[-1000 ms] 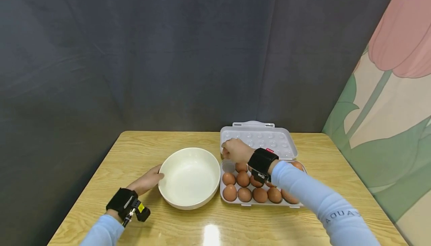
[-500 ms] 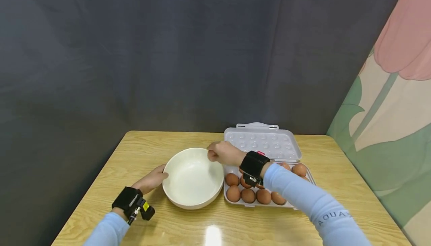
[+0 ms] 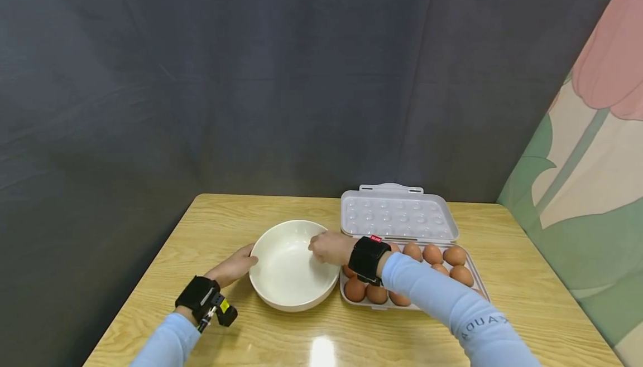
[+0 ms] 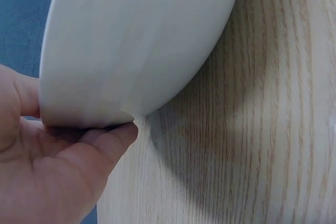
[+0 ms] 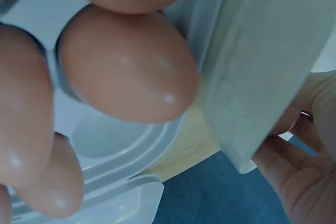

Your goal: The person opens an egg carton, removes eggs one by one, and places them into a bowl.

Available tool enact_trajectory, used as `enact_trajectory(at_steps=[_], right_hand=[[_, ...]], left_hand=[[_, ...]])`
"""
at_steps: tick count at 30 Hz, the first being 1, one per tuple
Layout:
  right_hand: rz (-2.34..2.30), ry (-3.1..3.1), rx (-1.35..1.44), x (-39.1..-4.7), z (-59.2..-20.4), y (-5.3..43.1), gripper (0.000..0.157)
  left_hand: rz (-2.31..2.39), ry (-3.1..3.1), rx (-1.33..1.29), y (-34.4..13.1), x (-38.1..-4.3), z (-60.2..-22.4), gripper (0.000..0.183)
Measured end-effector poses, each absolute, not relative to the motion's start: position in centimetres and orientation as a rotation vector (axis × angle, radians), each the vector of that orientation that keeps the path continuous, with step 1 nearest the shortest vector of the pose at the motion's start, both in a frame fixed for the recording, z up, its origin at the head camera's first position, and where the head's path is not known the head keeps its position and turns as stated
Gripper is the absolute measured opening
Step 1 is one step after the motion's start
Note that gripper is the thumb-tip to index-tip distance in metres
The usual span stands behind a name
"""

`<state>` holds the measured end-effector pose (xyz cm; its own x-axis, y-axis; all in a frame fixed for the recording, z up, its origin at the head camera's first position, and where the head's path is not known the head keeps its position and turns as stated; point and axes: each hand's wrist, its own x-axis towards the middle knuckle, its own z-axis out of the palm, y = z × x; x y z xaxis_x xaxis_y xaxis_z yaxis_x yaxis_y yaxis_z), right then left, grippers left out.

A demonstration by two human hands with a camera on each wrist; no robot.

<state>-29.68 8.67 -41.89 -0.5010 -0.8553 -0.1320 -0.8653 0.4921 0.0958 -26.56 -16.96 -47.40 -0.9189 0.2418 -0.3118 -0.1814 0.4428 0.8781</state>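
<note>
My left hand (image 3: pixel 233 266) grips the cream bowl (image 3: pixel 288 286) at its left side, thumb over the rim and fingers against the outer wall in the left wrist view. Inside the bowl's right side, my right hand (image 3: pixel 331 248) reaches over the rim with curled fingers. It holds a brown egg (image 5: pixel 286 121), mostly hidden by the fingers and the bowl wall. Just right of the bowl lies an egg carton (image 3: pixel 399 216), its clear lid folded back. Brown eggs (image 5: pixel 128 64) fill many of its cells; the corner cell (image 5: pixel 113 135) beside the bowl has no egg.
The wooden table (image 3: pixel 261 342) carries the bowl and carton. A dark curtain (image 3: pixel 301 77) hangs behind its far edge, and a floral panel (image 3: pixel 598 188) stands to the right. My right forearm crosses over part of the carton.
My right hand has moved left and toward me, from the carton's far left corner over the rim into the bowl. My left hand keeps its hold on the bowl.
</note>
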Motion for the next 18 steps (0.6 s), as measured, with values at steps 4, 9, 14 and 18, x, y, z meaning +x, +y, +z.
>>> enact_trajectory(at_steps=[4, 9, 14, 18], right_hand=[[0.281, 2.661, -1.554, -29.7, -42.4, 8.8, 0.010], [0.254, 2.657, -1.561, -30.1, -43.4, 8.9, 0.006], [0.246, 2.640, -1.519, -30.1, -43.4, 8.7, 0.008], [0.242, 2.641, -1.520, -30.0, -43.3, 8.6, 0.007]], left_hand=[[1.473, 2.304, 0.044, -16.9, -26.4, -47.5, 0.051], [1.466, 2.308, 0.046, -16.9, -26.3, -47.3, 0.052], [1.477, 2.300, 0.059, -17.0, -26.5, -47.3, 0.052], [1.481, 2.295, 0.061, -17.1, -26.7, -47.5, 0.052]])
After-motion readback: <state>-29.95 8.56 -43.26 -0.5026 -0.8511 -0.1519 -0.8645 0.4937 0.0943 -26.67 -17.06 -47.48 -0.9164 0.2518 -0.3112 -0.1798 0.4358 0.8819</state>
